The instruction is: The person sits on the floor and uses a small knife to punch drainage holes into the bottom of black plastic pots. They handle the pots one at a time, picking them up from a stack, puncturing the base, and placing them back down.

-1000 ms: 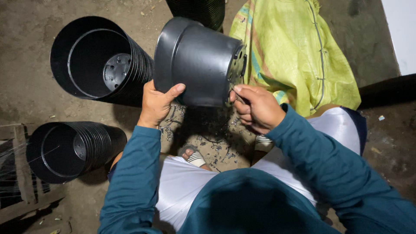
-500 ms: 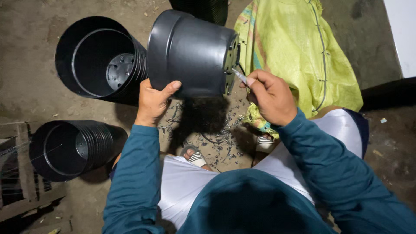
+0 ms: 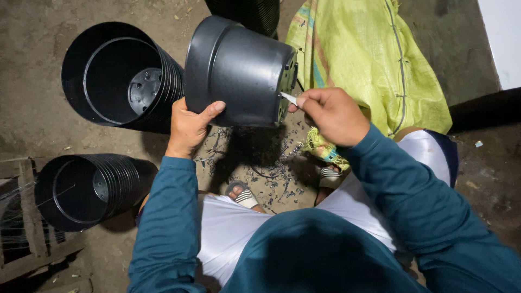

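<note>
A black plastic pot [image 3: 239,70] lies on its side in the air over the ground, its base turned to the right. My left hand [image 3: 190,126] grips its rim end from below, thumb on the wall. My right hand [image 3: 331,114] pinches a small pale blade [image 3: 289,98] whose tip touches the edge of the pot's base. Black plastic shavings [image 3: 260,168] are scattered on the dirt under the pot, between my sandalled feet.
Two stacks of nested black pots lie on their sides at the left, one large [image 3: 116,76], one lower down [image 3: 81,190]. A yellow-green woven sack [image 3: 374,59] lies at the right. A wooden frame [image 3: 24,217] sits at the far left. Another dark pot [image 3: 249,11] is at the top edge.
The pot has been lifted slightly and turned in my left hand. My right hand has shifted up with the blade against the base's edge.
</note>
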